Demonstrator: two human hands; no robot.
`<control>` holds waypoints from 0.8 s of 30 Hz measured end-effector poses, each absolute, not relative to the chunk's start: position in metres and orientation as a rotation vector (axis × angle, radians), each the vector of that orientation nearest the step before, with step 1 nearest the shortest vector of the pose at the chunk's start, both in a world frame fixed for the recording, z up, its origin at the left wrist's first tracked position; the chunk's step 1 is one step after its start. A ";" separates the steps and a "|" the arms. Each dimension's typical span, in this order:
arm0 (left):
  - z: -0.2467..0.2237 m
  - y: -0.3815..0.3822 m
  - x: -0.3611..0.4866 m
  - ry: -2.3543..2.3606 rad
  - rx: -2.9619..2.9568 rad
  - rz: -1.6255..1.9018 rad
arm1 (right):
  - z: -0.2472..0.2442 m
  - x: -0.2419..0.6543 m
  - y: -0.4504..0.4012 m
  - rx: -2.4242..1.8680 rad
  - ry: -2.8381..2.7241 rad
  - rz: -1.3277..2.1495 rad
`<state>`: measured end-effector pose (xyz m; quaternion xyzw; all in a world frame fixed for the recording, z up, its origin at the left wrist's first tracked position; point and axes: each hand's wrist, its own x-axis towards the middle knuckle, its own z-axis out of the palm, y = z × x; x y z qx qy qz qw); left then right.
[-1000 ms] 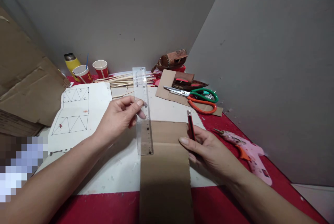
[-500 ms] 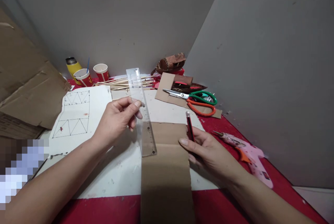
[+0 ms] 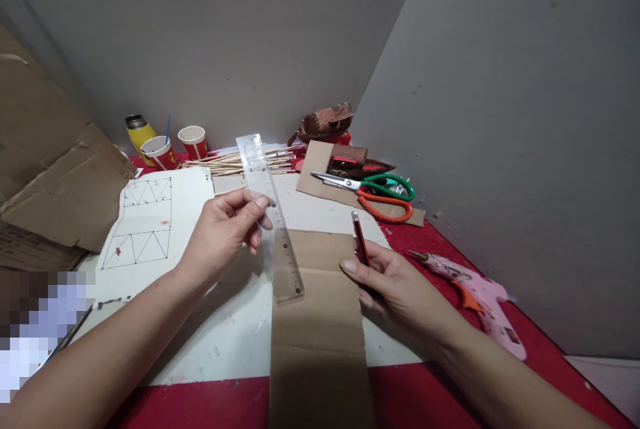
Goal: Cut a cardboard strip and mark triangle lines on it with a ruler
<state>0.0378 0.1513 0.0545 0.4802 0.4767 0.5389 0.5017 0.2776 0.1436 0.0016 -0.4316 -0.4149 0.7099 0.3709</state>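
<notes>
My left hand (image 3: 230, 222) pinches a clear plastic ruler (image 3: 289, 252) near its middle, between thumb and fingers. The ruler slants, its lower end over the upper left part of a brown cardboard strip (image 3: 317, 322). Whether it touches the cardboard I cannot tell. My right hand (image 3: 385, 275) is closed around a red and black pencil (image 3: 360, 239), whose silver end points up. The right thumb lies on the cardboard's right edge, with the other fingers partly hidden. Under the cardboard is a white board (image 3: 215, 342).
Left lies paper with a truss drawing (image 3: 147, 215). Farther back are paper cups (image 3: 193, 142), a yellow bottle (image 3: 140, 132), thin sticks (image 3: 225, 163) and a small model boat (image 3: 325, 123). Scissors (image 3: 370, 189) and a pink glue gun (image 3: 480, 289) lie right. Large cardboard (image 3: 60, 169) stands left.
The ruler has tilted a little more, its top end shifting left and its lower end slightly right. Both hands keep their hold, and the view has shifted slightly.
</notes>
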 end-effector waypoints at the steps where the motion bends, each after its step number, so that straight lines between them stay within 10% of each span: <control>1: 0.054 0.151 0.038 1.149 1.158 1.304 | 0.002 0.277 0.144 -1.126 -1.074 1.802; 24: 0.053 0.150 0.038 1.099 1.142 1.311 | -0.015 0.276 0.157 -1.277 -1.133 1.601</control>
